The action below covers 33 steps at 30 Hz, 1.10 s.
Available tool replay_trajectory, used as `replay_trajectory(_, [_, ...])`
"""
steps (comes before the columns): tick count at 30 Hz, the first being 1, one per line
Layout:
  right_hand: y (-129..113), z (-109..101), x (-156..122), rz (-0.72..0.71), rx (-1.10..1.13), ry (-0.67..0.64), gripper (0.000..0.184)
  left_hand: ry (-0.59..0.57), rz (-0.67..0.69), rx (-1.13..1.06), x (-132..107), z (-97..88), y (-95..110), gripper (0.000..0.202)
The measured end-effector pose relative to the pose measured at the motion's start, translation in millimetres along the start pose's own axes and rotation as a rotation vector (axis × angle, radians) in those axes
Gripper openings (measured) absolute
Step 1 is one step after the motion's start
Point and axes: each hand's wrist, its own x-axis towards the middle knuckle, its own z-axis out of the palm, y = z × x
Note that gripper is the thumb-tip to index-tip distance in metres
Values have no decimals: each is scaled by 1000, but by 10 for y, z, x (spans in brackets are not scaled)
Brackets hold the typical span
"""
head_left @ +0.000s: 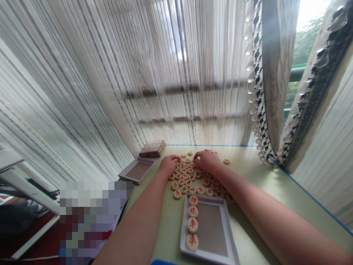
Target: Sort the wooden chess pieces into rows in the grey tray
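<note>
Many round wooden Chinese chess pieces (184, 176) with red or black characters lie in a loose heap on the pale green table (169, 221). My left hand (168, 165) is at the heap's left edge, its fingers stretched toward the pieces there. At the far right side of the heap, my right hand (207, 162) lies low over other pieces, fingers bent downward and partly hidden. Nearer to me is a shallow light box tray (231, 235). Several red-marked pieces (192, 225) stand in a column along its left side.
A second shallow box tray (129, 180) rests at the table's left edge. Behind it lies a closed patterned box (152, 148). One lone piece (226, 161) is right of the heap. String curtains (176, 73) hang beyond the table, and a white metal frame (33, 187) stands at left.
</note>
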Motion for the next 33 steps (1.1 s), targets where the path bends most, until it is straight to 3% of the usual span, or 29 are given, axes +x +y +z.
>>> replay_trajectory(7, [0, 23, 25, 46, 39, 1, 26, 13, -105, -128, -11, -23, 77, 44])
replay_trajectory(13, [6, 20, 59, 52, 113, -14, 26, -58, -133, -112, -14, -40, 111, 40])
replay_trajectory(18, [1, -33, 58, 48, 143, 72, 28, -179, -28, 215, 142, -43, 229, 41])
replay_trajectory(26, [28, -118, 104, 91, 216, 110, 26, -185, -88, 533, 364, 46, 461, 36])
replay_trajectory(29, [63, -179, 129, 98, 270, 110, 27, -199, -38, 532, 369, 23, 462, 27])
replay_trajectory(33, [122, -211, 145, 141, 335, 94, 27, -125, 39, 445, 331, 16, 427, 22])
